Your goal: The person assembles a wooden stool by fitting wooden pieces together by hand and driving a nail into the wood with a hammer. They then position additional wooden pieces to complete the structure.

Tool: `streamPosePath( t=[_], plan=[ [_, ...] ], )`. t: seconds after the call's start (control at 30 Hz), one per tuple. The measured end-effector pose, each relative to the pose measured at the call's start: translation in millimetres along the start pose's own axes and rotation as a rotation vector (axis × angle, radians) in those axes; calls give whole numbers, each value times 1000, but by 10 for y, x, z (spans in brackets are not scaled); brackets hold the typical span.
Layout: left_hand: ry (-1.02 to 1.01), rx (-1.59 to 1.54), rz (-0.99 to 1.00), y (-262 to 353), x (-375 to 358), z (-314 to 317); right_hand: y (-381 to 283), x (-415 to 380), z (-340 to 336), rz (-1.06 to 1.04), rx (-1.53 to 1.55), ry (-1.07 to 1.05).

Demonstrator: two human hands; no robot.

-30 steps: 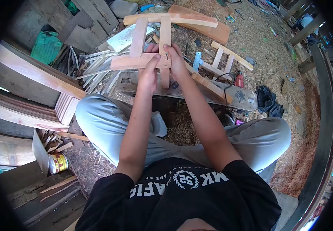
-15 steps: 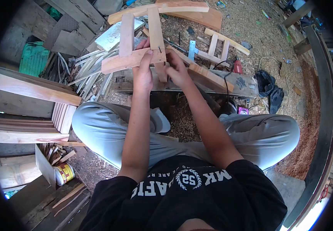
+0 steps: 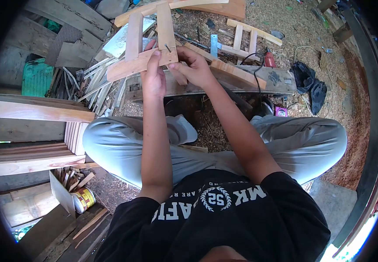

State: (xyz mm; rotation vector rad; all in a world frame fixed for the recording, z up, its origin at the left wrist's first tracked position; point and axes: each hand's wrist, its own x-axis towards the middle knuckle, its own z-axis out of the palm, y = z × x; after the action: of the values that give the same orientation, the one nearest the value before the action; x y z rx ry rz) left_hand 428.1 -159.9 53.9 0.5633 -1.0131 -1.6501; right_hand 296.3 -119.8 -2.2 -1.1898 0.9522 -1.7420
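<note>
A pale wooden frame (image 3: 128,69), made of two slats joined to a short crosspiece and a long curved rail, is held up ahead of me. My left hand (image 3: 155,78) is closed round the crosspiece, its thumb on the upper face and its fingers underneath. A nail (image 3: 168,48) stands tilted out of the crosspiece near its right end. My right hand (image 3: 193,67) grips that right end, thumb against the near edge and fingers curled behind the corner. Its fingertips are partly hidden.
A similar small frame (image 3: 252,41), a metal plate (image 3: 214,45) and a red bottle-shaped object (image 3: 269,59) lie ahead, beyond a low plank (image 3: 280,82). Black plastic bags (image 3: 311,87) lie at right. Thin wood strips (image 3: 97,83) are heaped at left, near stacked boards (image 3: 36,109) and a can (image 3: 84,199).
The wooden frame has shifted slightly left. My right thumb has come up to the crosspiece's corner from lower down. The view has tilted a little, moving the background up.
</note>
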Motion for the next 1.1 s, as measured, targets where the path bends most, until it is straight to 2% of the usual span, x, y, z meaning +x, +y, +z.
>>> streamPosePath(
  t=[0.23, 0.43, 0.63, 1.1],
  plan=[
    [-20, -1, 18, -17, -4, -28, -82, -15, -38, 90, -45, -39],
    [-14, -74, 21, -17, 15, -41, -47, -15, -16, 60, 54, -53],
    [-37, 11, 23, -39, 32, -49, -25, 17, -23, 25, 57, -58],
    [-53, -70, -1, -29, 55, -35, -97, 22, -11, 1, 14, -46]
  ],
)
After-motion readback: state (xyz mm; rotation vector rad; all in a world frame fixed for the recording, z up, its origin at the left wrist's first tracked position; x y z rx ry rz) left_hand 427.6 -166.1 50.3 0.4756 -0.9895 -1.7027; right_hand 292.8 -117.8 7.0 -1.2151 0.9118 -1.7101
